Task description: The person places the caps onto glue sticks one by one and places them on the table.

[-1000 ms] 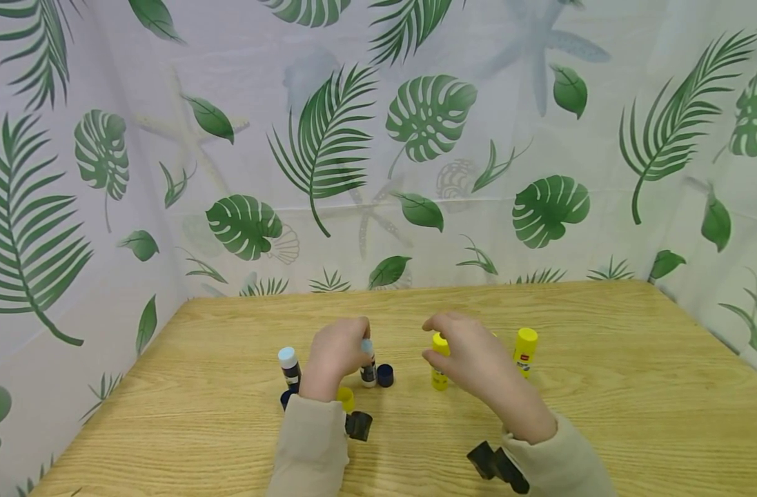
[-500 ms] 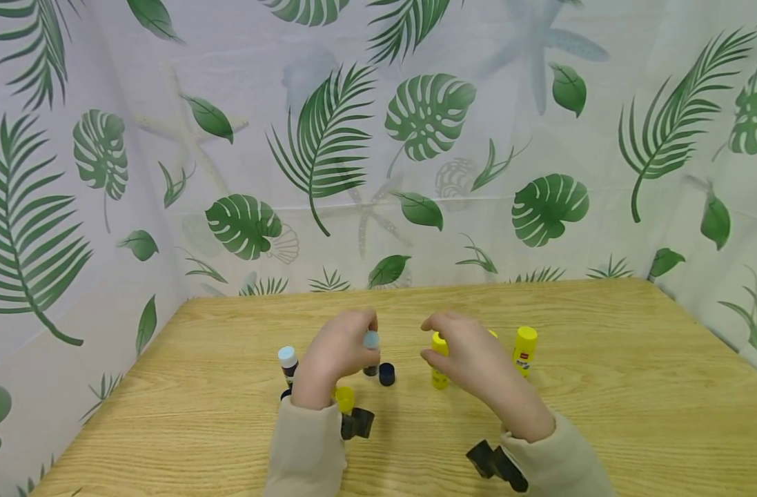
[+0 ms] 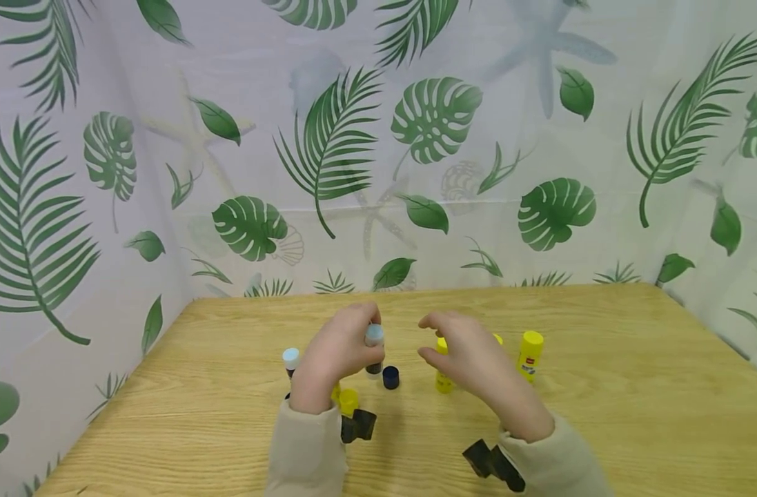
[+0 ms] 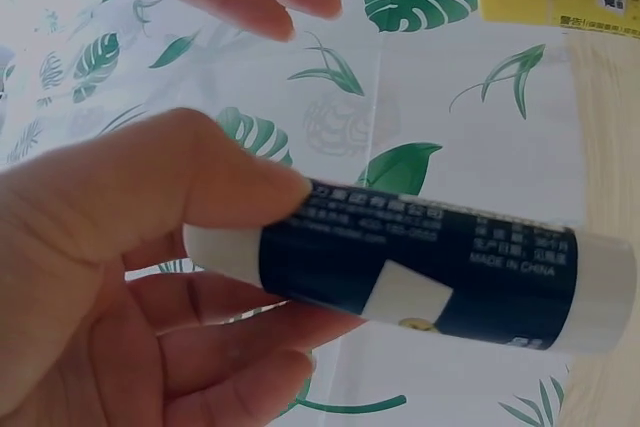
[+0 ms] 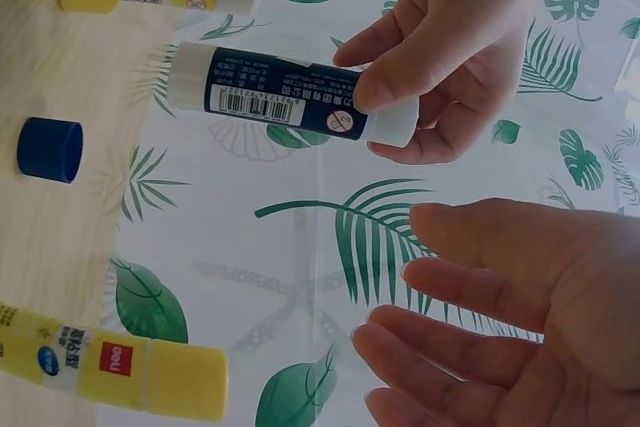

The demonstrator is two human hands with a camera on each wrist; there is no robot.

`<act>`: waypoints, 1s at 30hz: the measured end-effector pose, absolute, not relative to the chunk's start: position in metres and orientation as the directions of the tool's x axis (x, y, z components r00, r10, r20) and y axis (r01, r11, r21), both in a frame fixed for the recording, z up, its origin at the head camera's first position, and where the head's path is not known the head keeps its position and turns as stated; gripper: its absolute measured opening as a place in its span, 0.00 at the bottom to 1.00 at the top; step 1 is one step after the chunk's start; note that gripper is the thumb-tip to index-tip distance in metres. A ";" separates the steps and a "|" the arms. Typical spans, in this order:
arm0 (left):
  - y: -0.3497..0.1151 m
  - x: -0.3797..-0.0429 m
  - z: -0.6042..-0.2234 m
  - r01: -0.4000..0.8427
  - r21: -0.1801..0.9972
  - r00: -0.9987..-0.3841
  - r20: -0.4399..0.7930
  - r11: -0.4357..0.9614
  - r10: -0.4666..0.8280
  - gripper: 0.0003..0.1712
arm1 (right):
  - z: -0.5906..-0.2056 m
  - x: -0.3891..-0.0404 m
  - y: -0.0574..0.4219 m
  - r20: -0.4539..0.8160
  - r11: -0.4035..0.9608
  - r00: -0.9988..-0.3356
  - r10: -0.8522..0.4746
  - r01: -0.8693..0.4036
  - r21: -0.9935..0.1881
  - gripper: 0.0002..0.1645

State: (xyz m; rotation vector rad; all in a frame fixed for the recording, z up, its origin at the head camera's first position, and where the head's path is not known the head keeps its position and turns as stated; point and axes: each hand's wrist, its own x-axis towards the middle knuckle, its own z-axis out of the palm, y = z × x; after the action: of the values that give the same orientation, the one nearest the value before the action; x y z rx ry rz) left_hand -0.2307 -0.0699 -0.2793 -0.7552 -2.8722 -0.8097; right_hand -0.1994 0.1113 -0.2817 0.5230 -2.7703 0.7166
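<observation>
My left hand (image 3: pixel 337 352) pinches a dark blue glue stick (image 4: pixel 420 267) with white ends near its top, between thumb and fingers. In the right wrist view this glue stick (image 5: pixel 285 97) shows a barcode, and its lower end overlaps the edge of the wooden table. My right hand (image 3: pixel 471 352) hovers with bent, spread fingers and holds nothing. Just below that hand, and partly hidden by it, stands a yellow glue stick (image 3: pixel 443 381). A loose dark blue cap (image 3: pixel 390 377) sits on the table near the held stick.
Left of my left hand stands another white-topped glue stick (image 3: pixel 290 358), mostly hidden. A yellow cap (image 3: pixel 349 402) lies beside my left wrist. To the right is a yellow glue stick (image 3: pixel 531 353), with another yellow top (image 3: pixel 497 339) behind my right hand. Leaf-patterned cloth encloses the wooden table (image 3: pixel 378 455).
My left hand has lifted the dark blue glue stick and shifted it slightly right and away from me. The right hand has stayed nearly still.
</observation>
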 end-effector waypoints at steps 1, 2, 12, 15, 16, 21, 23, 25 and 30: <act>-0.070 -0.230 -0.279 0.474 0.475 -0.878 0.191 0.741 0.439 0.09 | -0.281 -0.200 0.110 0.308 0.814 -0.909 -0.281 -0.395 -0.425 0.18; -0.070 -0.230 -0.279 0.477 0.471 -0.877 0.196 0.742 0.439 0.09 | -0.280 -0.201 0.109 0.313 0.813 -0.908 -0.280 -0.398 -0.425 0.18; -0.070 -0.225 -0.275 0.509 0.433 -0.861 0.250 0.744 0.443 0.10 | -0.278 -0.208 0.099 0.322 0.798 -0.903 -0.285 -0.410 -0.442 0.18; -0.073 -0.225 -0.274 0.505 0.435 -0.863 0.266 0.745 0.429 0.09 | -0.286 -0.215 0.092 0.300 0.802 -0.902 -0.311 -0.418 -0.426 0.17; -0.074 -0.225 -0.274 0.504 0.433 -0.863 0.269 0.747 0.427 0.09 | -0.290 -0.217 0.090 0.294 0.804 -0.902 -0.317 -0.420 -0.420 0.17; -0.075 -0.223 -0.274 0.516 0.425 -0.856 0.277 0.744 0.435 0.08 | -0.308 -0.226 0.081 0.252 0.786 -0.897 -0.362 -0.440 -0.435 0.16; -0.076 -0.223 -0.274 0.526 0.423 -0.850 0.283 0.738 0.443 0.08 | -0.315 -0.228 0.077 0.229 0.773 -0.895 -0.383 -0.446 -0.452 0.15; -0.076 -0.223 -0.274 0.534 0.423 -0.845 0.288 0.732 0.450 0.08 | -0.321 -0.231 0.075 0.200 0.764 -0.893 -0.402 -0.448 -0.465 0.15; -0.077 -0.224 -0.274 0.553 0.414 -0.833 0.294 0.723 0.469 0.06 | -0.331 -0.234 0.070 0.141 0.772 -0.890 -0.434 -0.448 -0.450 0.15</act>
State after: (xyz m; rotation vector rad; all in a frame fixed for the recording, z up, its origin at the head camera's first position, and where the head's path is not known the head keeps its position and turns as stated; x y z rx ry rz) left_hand -0.2239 -0.0767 -0.2739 -0.8240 -2.7573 -0.7432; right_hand -0.2343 0.0700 -0.3312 0.7301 -2.9300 0.7562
